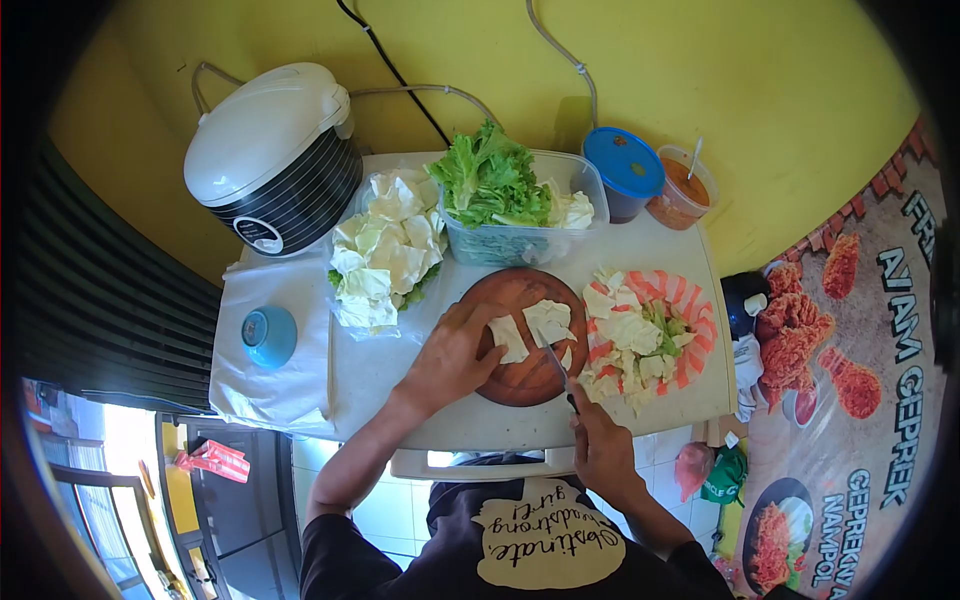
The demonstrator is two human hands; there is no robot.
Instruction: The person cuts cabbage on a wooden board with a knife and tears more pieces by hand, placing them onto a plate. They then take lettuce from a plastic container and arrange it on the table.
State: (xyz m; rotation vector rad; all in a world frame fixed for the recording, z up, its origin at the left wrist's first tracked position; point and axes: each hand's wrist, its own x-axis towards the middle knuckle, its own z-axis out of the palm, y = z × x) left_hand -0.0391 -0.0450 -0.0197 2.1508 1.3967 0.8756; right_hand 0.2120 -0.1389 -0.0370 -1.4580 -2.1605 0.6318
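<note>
On the round wooden cutting board [530, 383] lie pale pieces of cabbage. My left hand [452, 350] reaches over the board's left side, its curled fingers holding down a cabbage piece [508, 341]. A kitchen knife [556, 366] is in my right hand [602, 443], fingers wrapped round its dark handle. The blade points away from me, its tip at a second cabbage piece [547, 322]. Right of the board, cut cabbage [628, 330] and some green lettuce lie on a red-and-white striped plate [703, 310], a few bits spilling over its near edge.
Behind the board stands a clear plastic container [520, 243] of lettuce [488, 172]. Cabbage leaves [385, 250] lie on plastic to its left. A rice cooker [275, 165], a blue bowl [269, 336], a blue-lidded tub [622, 165] and a tub of orange sauce [683, 190] also stand there.
</note>
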